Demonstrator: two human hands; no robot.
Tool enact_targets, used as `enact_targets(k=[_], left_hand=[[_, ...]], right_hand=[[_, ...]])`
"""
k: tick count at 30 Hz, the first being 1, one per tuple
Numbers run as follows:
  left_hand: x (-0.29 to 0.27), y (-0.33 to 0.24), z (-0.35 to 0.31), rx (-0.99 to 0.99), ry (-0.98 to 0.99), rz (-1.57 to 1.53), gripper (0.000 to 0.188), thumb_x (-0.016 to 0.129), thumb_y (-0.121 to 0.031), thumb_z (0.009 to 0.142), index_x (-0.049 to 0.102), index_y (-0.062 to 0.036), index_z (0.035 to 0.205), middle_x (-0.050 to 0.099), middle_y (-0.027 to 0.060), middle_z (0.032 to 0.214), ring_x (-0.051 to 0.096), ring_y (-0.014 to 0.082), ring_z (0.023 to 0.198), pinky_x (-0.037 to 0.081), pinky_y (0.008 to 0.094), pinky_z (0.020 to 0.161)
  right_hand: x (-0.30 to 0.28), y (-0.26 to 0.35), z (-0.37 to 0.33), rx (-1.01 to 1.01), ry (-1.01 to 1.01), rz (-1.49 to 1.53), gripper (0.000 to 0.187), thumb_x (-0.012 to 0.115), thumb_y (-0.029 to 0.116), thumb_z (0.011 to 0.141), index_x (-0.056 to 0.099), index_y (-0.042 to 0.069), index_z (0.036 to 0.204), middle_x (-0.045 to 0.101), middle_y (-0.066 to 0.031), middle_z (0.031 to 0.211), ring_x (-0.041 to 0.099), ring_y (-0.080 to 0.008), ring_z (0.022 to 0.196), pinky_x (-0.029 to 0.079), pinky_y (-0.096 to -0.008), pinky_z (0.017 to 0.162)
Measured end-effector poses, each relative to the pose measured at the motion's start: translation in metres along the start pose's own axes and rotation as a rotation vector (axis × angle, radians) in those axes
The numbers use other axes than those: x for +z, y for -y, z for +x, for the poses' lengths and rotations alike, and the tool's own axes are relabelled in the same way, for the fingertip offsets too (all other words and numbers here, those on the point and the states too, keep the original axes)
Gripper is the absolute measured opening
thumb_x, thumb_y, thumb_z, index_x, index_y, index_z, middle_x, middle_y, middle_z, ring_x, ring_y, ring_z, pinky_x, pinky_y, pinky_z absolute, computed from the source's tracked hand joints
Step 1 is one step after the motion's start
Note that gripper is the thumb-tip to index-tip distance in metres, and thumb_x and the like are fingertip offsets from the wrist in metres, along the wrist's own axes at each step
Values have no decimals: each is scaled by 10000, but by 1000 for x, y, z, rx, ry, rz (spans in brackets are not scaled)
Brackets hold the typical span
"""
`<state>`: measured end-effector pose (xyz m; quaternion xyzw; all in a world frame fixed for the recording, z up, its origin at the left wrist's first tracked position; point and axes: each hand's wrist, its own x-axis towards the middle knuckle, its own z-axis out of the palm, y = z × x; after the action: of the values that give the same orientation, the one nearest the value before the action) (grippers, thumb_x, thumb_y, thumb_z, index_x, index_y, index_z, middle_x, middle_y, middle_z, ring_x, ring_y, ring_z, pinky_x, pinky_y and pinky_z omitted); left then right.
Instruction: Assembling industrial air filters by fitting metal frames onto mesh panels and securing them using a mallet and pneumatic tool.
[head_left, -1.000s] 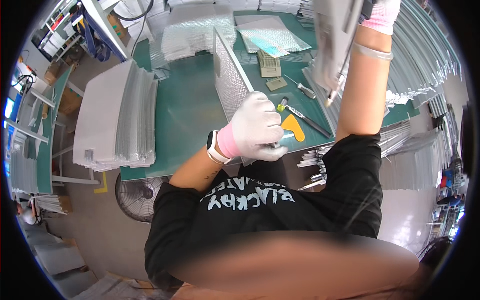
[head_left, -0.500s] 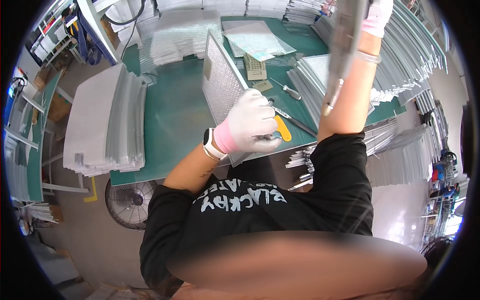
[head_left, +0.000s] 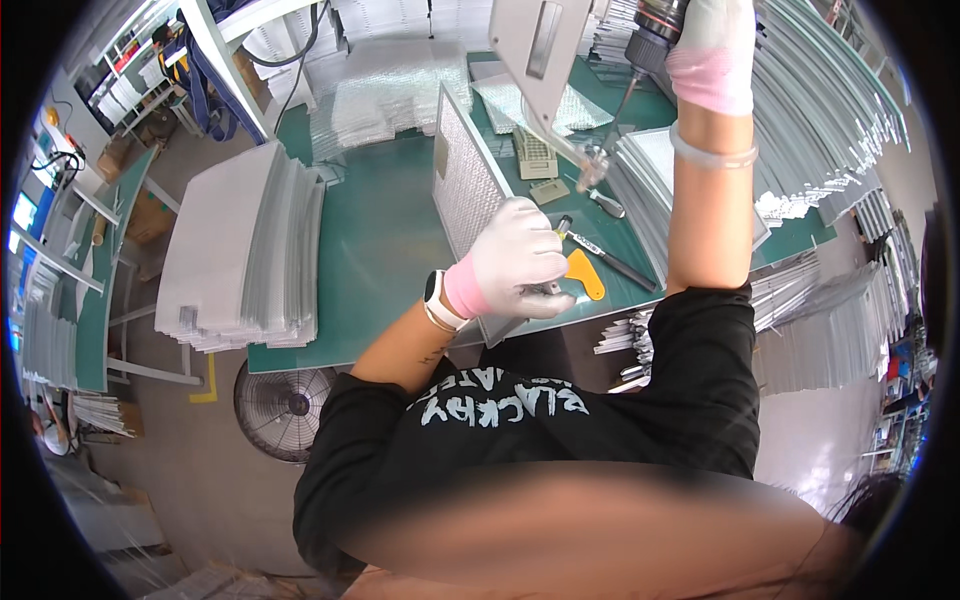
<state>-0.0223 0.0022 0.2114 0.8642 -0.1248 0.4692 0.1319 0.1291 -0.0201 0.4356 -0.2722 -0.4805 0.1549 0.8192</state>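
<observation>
My left hand (head_left: 513, 262), in a white glove with a pink cuff, is closed around the near edge of a flat, thin-framed panel (head_left: 470, 170) with a silvery mesh-like face. The panel stands on edge on the green table (head_left: 385, 210). My right hand (head_left: 715, 50), gloved alike, is raised at the top and closed on an electric screwdriver (head_left: 650, 45) with its long bit pointing down. Its fingers are partly cut off by the frame. Left of the bit hangs a pale slotted metal bracket (head_left: 540, 60), blurred at its lower end.
Right of my left hand lie a yellow scraper (head_left: 586, 275), a black-handled tool (head_left: 625, 270) and a screwdriver (head_left: 605, 203). A beige calculator-like device (head_left: 535, 155) lies behind. Panel stacks stand left (head_left: 225, 240) and right (head_left: 830, 120). A floor fan (head_left: 290, 405) is below the table.
The electric screwdriver and slotted bracket have come into clear view at the top, where a blurred grey shape was. My right forearm is straighter. My left hand keeps its hold on the panel.
</observation>
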Motion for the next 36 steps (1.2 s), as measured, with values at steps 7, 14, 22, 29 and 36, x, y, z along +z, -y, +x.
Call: enact_targets(k=[7, 14, 22, 29, 36], left_hand=[[-4, -2, -2, 3, -2, 18, 295, 755, -265, 544, 526, -125, 668, 461, 7, 627, 468, 218, 596, 365, 377, 644], [-7, -1, -9, -3, -3, 34, 299, 752, -272, 538, 522, -129, 667, 456, 7, 624, 461, 217, 584, 364, 377, 637], [-44, -2, -18, 52, -81, -86, 261, 697, -254, 618, 474, -123, 587, 391, 9, 584, 423, 224, 560, 362, 387, 643], [-115, -5, -43, 197, -783, -699, 534, 240, -453, 1024, 415, -159, 613, 405, -31, 594, 351, 140, 584, 322, 360, 655], [-67, 44, -52, 153, -770, -1367, 584, 198, -505, 1029, 431, -158, 622, 411, -25, 588, 364, 160, 611, 326, 352, 703]], right_hand=[[-9, -8, 4, 84, -1, 42, 197, 600, 335, 964, 603, 157, 1047, 574, 30, 698, 554, -72, 521, 435, -190, 448], [8, -16, -5, -15, -50, 111, 186, 606, 315, 963, 601, 158, 1063, 578, 30, 698, 561, -81, 521, 448, -196, 442], [-36, -40, -3, -310, 131, -399, 416, 603, 255, 965, 472, 112, 1334, 597, -110, 1057, 588, -164, 926, 455, -258, 823], [-122, -76, -99, -784, 44, -942, 462, 619, -36, 806, 508, 0, 1253, 509, -176, 1230, 515, -284, 1117, 408, -397, 989], [-186, -99, -209, 848, 428, -502, 746, 704, 190, 840, 327, -48, 1439, 547, -138, 1292, 523, -180, 1177, 397, -328, 1039]])
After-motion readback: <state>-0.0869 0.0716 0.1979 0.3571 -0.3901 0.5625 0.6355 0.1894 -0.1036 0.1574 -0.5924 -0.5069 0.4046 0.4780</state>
